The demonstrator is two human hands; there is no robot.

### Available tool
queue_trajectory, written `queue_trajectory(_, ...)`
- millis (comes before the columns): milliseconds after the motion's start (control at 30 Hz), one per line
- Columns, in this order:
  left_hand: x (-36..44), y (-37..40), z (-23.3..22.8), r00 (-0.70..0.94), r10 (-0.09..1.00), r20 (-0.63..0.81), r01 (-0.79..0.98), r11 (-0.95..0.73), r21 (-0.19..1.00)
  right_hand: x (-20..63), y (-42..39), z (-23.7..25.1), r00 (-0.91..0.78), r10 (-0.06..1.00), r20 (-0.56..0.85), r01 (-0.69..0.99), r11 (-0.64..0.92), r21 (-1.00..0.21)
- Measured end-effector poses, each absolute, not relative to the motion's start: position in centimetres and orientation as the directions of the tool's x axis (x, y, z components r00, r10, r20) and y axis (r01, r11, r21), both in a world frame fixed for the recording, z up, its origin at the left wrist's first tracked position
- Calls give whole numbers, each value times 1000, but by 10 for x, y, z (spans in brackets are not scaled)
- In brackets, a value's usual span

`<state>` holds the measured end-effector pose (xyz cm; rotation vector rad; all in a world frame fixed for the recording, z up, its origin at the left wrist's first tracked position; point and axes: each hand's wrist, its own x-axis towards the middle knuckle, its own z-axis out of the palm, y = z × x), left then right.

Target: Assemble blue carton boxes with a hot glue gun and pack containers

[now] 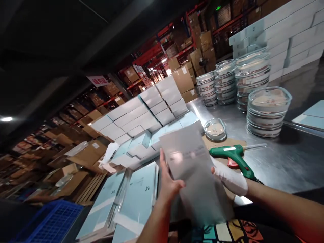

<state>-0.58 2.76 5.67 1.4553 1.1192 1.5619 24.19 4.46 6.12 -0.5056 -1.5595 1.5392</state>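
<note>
A flat grey cardboard sheet [192,168] is held up in front of me over the steel table [291,158]. My left hand [168,184] grips its left edge, thumb on the face. My right hand [229,179], in a white glove, grips the right edge. Just beyond the right hand lies a green glue gun [234,156] on a brown cardboard piece [229,141]. A small glass dish [215,129] sits behind the sheet's top corner.
Stacks of glass dishes with lids [265,111] [222,82] stand at the right. White boxes are piled at back left [141,114] and top right [286,33]. Light-blue flat cartons [136,199] lie at left. A blue crate [54,221] sits bottom left. Warehouse shelving stands beyond.
</note>
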Motion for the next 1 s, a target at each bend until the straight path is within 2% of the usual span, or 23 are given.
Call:
queue_trajectory(67, -1, 36, 51, -182, 893, 411, 203, -375, 904, 241, 40, 67, -604, 744, 285, -306, 114, -945)
queue_trajectory(100, 0, 38, 47, -197, 884, 425, 262, -370, 891, 241, 40, 71, -578, 759, 299, -320, 126, -939)
queue_trajectory(200, -2, 42, 37, -183, 833, 522, 408, -419, 811, 244, 44, 87, -390, 837, 384, -328, 264, -907)
queue_trajectory(333, -7, 38, 46, -112, 715, 690, 551, -533, 642, 244, 51, 101, -375, 801, 467, -294, 375, -879)
queue_trajectory(433, -3, 28, 56, -38, 723, 689, 507, -580, 637, 230, 51, 100, -245, 872, 424, -212, 378, -901)
queue_trajectory(500, 2, 20, 55, -103, 698, 708, 414, -617, 669, 218, 50, 96, -88, 914, 397, -114, 386, -915)
queue_trajectory(567, 5, 15, 47, -194, 654, 731, 338, -655, 676, 209, 50, 92, 42, 899, 437, -34, 438, -898)
queue_trajectory(633, 3, 11, 38, -184, 653, 735, 344, -658, 670, 208, 52, 90, 68, 867, 494, -25, 496, -868)
queue_trajectory(733, -8, 11, 32, -141, 718, 682, 421, -580, 697, 228, 64, 91, -41, 864, 502, 12, 503, -864)
queue_trajectory(767, -12, 11, 33, -184, 724, 665, 425, -551, 718, 240, 69, 91, -80, 866, 493, 87, 499, -862)
queue_trajectory(833, -21, 13, 37, -305, 719, 625, 397, -501, 769, 267, 83, 84, -126, 890, 438, 382, 451, -807)
queue_trajectory(900, -29, 14, 42, -389, 704, 594, 357, -480, 802, 293, 95, 67, -107, 957, 271, 731, 260, -631)
queue_trajectory(933, -33, 14, 44, -413, 693, 591, 348, -479, 806, 303, 99, 56, -76, 986, 150, 841, 144, -521)
queue_trajectory(967, -35, 14, 46, -431, 675, 598, 355, -483, 801, 312, 102, 42, -37, 998, 47, 900, 53, -432)
queue_trajectory(1000, -37, 13, 47, -447, 655, 609, 371, -484, 792, 319, 103, 28, 1, 1000, -24, 918, -11, -396)
